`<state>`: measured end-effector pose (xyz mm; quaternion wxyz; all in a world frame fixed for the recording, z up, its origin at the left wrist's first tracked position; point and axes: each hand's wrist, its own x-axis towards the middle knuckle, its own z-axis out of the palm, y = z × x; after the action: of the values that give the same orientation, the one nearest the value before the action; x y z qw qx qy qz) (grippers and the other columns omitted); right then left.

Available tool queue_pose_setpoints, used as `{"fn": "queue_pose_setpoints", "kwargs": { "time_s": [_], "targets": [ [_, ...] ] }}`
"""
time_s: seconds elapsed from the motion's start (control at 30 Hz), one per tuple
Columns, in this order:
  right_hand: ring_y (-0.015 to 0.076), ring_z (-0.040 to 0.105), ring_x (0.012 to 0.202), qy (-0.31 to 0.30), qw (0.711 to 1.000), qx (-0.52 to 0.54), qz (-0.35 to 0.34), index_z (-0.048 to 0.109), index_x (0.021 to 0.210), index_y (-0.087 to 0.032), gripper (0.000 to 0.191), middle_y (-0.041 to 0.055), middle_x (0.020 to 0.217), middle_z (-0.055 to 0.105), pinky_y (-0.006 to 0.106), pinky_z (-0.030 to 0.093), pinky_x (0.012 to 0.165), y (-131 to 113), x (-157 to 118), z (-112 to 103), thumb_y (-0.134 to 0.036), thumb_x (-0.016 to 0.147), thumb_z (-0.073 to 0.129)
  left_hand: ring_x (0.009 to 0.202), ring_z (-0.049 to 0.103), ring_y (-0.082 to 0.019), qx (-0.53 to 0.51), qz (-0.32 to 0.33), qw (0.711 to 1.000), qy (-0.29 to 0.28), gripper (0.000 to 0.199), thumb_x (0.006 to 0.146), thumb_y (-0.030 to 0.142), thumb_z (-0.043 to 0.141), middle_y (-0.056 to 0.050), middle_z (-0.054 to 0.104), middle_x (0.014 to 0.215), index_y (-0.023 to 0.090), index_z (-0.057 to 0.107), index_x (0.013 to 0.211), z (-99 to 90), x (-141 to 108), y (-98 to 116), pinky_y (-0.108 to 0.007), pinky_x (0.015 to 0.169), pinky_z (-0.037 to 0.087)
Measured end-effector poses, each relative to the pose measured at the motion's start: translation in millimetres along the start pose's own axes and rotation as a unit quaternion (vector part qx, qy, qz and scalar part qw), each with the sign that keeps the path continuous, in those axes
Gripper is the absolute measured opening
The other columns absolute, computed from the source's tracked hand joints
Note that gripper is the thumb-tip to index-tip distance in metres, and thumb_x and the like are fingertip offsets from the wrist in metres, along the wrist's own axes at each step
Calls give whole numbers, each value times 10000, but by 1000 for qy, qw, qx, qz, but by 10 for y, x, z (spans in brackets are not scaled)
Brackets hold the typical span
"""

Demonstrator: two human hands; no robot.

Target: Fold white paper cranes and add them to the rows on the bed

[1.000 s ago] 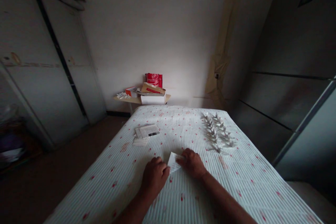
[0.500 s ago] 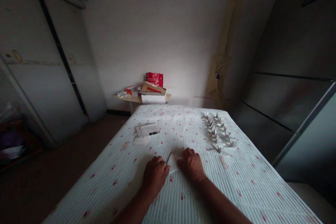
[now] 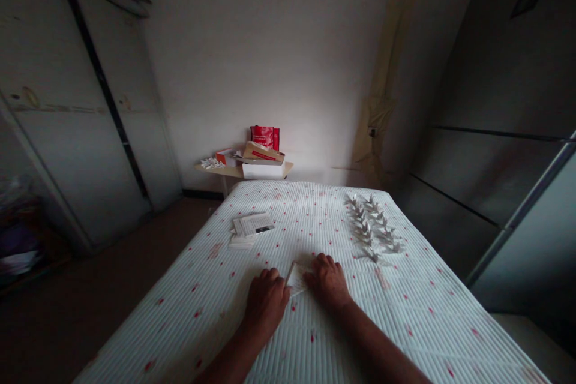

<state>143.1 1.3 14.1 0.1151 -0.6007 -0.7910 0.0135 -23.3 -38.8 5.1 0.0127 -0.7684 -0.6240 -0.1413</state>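
Observation:
A small piece of folded printed paper (image 3: 297, 279) lies on the bed's covering between my two hands. My left hand (image 3: 269, 294) is closed at the paper's left edge, its thumb and fingertips touching there. Curled over the right part of the paper is my right hand (image 3: 330, 279), thumb resting on it, fingers bent and partly hiding that side. Up and to the left lies a stack of printed paper sheets (image 3: 253, 224). On the right stand several folded paper cranes (image 3: 366, 228) in two rough rows.
A striped bedspread (image 3: 202, 324) with red flecks covers the bed. Beyond its far edge, a small table (image 3: 231, 171) bears a white box (image 3: 263, 170), a red bag (image 3: 265, 136) and more small white paper pieces (image 3: 211, 162). Wardrobes stand on both sides.
The view has shifted very slightly. Both hands stay on the folded paper with almost no visible movement.

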Motion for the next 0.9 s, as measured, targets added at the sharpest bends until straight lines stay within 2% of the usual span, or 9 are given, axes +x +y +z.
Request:
{"fn": "queue_pose_setpoints", "kwargs": {
  "time_s": [0.23, 0.43, 0.57, 0.73, 0.9],
  "targets": [
    [259, 498, 1029, -19, 1000, 5, 2, 608, 1043, -163, 283, 126, 1128, 563, 351, 395, 799, 2, 45, -20, -325, 831, 513, 884, 507, -219, 5, -4, 1000, -4, 276, 854, 228, 392, -68, 594, 874, 172, 646, 759, 4, 13, 24, -353, 756, 348],
    [258, 504, 1023, -29, 1000, 5, 5, 634, 974, -156, 283, 124, 1128, 563, 359, 398, 792, 13, 84, -9, -362, 844, 489, 886, 507, -223, 9, -6, 1000, -4, 255, 837, 197, 406, -71, 598, 878, 172, 647, 755, 5, 9, 23, -356, 756, 352],
    [243, 499, 1028, -20, 1000, 11, 5, 614, 1036, -172, 328, 122, 1117, 570, 338, 389, 797, 85, 85, 15, -406, 853, 476, 871, 511, -219, 7, -4, 1000, 2, 268, 837, 178, 396, -72, 598, 859, 169, 646, 743, 18, 15, 21, -350, 745, 353],
    [230, 495, 1013, -4, 999, 7, -38, 623, 996, -210, 303, 98, 1099, 573, 325, 387, 782, 186, 27, 18, -417, 879, 435, 866, 511, -216, 6, -1, 1000, 2, 269, 839, 181, 396, -69, 597, 849, 168, 643, 733, 9, 22, 26, -347, 740, 353],
    [242, 496, 978, 3, 999, -29, -32, 625, 962, -194, 285, 103, 1053, 576, 344, 390, 761, 171, 9, -6, -411, 862, 470, 866, 511, -213, 16, -12, 1000, -5, 288, 842, 173, 384, -69, 599, 844, 166, 645, 720, 5, 24, 30, -347, 742, 350]
  ]
}}
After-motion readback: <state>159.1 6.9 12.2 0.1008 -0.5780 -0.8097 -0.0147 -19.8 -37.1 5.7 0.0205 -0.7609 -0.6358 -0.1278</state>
